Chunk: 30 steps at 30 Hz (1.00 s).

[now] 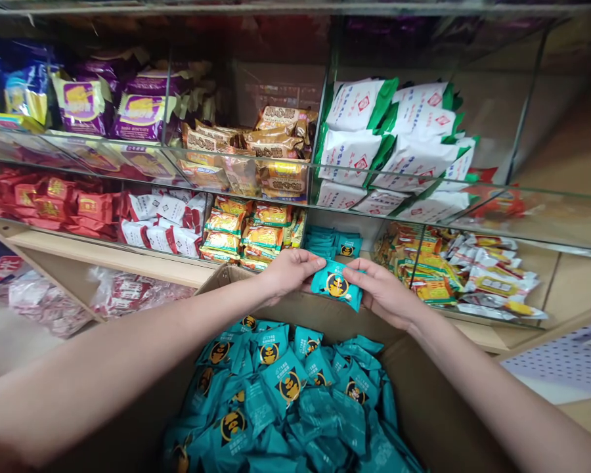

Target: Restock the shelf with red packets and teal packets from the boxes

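Between my two hands is a teal snack packet (337, 284) with a round black and gold emblem facing me. My left hand (291, 270) pinches its left corner between thumb and fingers. The right side is gripped by my right hand (383, 289), thumb on top and fingers behind. Both hands are above the far rim of a cardboard box (436, 394). Inside the box lies a loose heap of matching teal packets (288, 387). Just beyond my hands, a few teal packets (347, 245) rest in a shelf compartment.
Glass-fronted shelves surround that compartment. Yellow-green packets (225, 230) lie to its left, and mixed orange and white packets (497, 269) to its right. Above are white-and-green bags (352, 157) behind a glass edge (532, 213). Plastic-wrapped bags (132, 292) sit low at left.
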{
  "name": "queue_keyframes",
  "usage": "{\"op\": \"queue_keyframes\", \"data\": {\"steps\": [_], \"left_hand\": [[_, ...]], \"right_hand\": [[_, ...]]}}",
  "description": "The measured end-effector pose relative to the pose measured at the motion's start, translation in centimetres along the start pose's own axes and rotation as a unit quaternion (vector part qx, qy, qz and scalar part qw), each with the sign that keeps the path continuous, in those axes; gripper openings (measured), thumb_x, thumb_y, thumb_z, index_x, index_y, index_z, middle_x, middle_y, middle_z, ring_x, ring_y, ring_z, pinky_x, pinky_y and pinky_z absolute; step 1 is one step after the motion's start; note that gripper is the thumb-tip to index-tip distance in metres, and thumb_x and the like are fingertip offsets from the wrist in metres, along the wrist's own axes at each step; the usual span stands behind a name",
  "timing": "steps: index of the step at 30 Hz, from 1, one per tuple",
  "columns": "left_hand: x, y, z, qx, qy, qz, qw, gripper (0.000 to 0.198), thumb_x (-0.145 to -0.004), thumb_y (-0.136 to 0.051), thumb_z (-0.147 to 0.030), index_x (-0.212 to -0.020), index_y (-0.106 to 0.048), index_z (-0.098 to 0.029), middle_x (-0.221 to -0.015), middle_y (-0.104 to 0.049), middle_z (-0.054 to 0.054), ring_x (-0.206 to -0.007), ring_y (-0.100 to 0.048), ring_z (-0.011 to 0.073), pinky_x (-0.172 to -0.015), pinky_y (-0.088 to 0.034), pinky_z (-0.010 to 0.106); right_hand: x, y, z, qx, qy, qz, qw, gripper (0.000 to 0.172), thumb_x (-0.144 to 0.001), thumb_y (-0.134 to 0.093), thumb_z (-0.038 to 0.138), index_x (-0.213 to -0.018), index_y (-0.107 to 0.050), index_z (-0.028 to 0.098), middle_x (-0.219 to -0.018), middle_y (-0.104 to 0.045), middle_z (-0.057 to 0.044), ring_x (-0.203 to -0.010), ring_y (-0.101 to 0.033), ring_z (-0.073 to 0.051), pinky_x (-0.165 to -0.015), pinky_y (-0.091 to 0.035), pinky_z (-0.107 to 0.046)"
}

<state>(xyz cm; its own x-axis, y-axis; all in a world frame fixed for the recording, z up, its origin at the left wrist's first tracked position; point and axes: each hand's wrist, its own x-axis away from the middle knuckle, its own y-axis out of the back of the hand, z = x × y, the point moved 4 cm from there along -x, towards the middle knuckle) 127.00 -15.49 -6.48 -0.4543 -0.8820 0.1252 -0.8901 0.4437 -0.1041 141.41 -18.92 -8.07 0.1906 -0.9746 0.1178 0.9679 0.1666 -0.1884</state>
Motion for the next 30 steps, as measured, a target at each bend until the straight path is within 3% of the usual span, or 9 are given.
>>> {"op": "queue_keyframes", "data": {"steps": [4, 11, 15, 18, 20, 24, 30], "left_hand": [[-0.1, 0.1, -0.1, -0.017, -0.027, -0.034, 0.999, 0.021, -0.073, -0.058, -0.033, -0.066, -0.05, -0.014, -0.051, -0.053, -0.004, -0.045, -0.051, 0.0058, -0.048, -0.047, 0.02], [-0.1, 0.0, -0.3, -0.218, -0.128, -0.018, 0.967, 0.023, -0.076, -0.05, -0.04, -0.068, -0.043, -0.019, -0.049, -0.043, -0.007, -0.039, -0.044, 0.0069, -0.038, -0.038, 0.019], [0.0, 0.3, -0.6, -0.268, -0.141, -0.064, 0.951, 0.019, -0.082, -0.039, -0.038, -0.072, -0.036, -0.022, -0.049, -0.047, -0.007, -0.039, -0.048, 0.0096, -0.039, -0.036, 0.02], [0.3, 0.2, -0.8, -0.283, -0.136, -0.063, 0.947, 0.025, -0.082, -0.034, -0.047, -0.079, -0.039, -0.022, -0.055, -0.05, -0.006, -0.043, -0.051, 0.0106, -0.042, -0.035, 0.021], [0.5, -0.1, -1.1, -0.329, -0.168, -0.06, 0.927, 0.03, -0.08, -0.035, -0.051, -0.081, -0.043, -0.021, -0.057, -0.048, -0.005, -0.049, -0.049, 0.0109, -0.045, -0.034, 0.021], [0.8, -0.8, -1.6, -0.42, -0.247, -0.054, 0.872, 0.032, -0.083, -0.033, -0.045, -0.066, -0.044, -0.02, -0.054, -0.041, -0.005, -0.054, -0.042, 0.0104, -0.049, -0.031, 0.021], [0.8, -0.8, -2.2, -0.454, -0.278, -0.096, 0.841, 0.028, -0.086, -0.03, -0.035, -0.071, -0.048, -0.019, -0.06, -0.048, -0.002, -0.057, -0.047, 0.0112, -0.052, -0.034, 0.021]], "right_hand": [[0.0, 0.2, -0.2, -0.039, 0.004, 0.017, 0.999, 0.026, -0.064, -0.068, 0.035, -0.075, -0.048, 0.022, -0.066, -0.059, 0.006, -0.057, -0.055, -0.008, -0.051, -0.044, -0.018], [-0.1, 0.0, -0.4, -0.027, 0.013, -0.011, 1.0, 0.028, -0.061, -0.07, 0.034, -0.077, -0.05, 0.021, -0.067, -0.062, 0.005, -0.058, -0.058, -0.008, -0.053, -0.046, -0.019], [-0.3, 0.4, -0.5, -0.043, 0.025, -0.014, 0.999, 0.028, -0.06, -0.071, 0.032, -0.077, -0.051, 0.021, -0.071, -0.063, 0.004, -0.063, -0.059, -0.009, -0.058, -0.048, -0.02], [-0.3, 0.5, -0.4, -0.047, 0.046, -0.029, 0.997, 0.028, -0.061, -0.071, 0.031, -0.077, -0.05, 0.02, -0.072, -0.063, 0.004, -0.065, -0.059, -0.009, -0.061, -0.048, -0.021], [-0.1, 0.2, -0.4, -0.027, 0.047, -0.021, 0.998, 0.028, -0.062, -0.07, 0.031, -0.079, -0.05, 0.02, -0.07, -0.062, 0.005, -0.062, -0.058, -0.008, -0.058, -0.047, -0.019], [0.3, -0.9, -0.3, 0.002, 0.053, -0.008, 0.999, 0.027, -0.064, -0.068, 0.033, -0.081, -0.05, 0.02, -0.067, -0.061, 0.006, -0.055, -0.055, -0.005, -0.051, -0.043, -0.016], [0.3, -1.7, -0.5, -0.078, 0.054, -0.052, 0.994, 0.034, -0.06, -0.069, 0.039, -0.082, -0.05, 0.02, -0.065, -0.059, 0.005, -0.054, -0.054, -0.008, -0.046, -0.044, -0.018]]}}
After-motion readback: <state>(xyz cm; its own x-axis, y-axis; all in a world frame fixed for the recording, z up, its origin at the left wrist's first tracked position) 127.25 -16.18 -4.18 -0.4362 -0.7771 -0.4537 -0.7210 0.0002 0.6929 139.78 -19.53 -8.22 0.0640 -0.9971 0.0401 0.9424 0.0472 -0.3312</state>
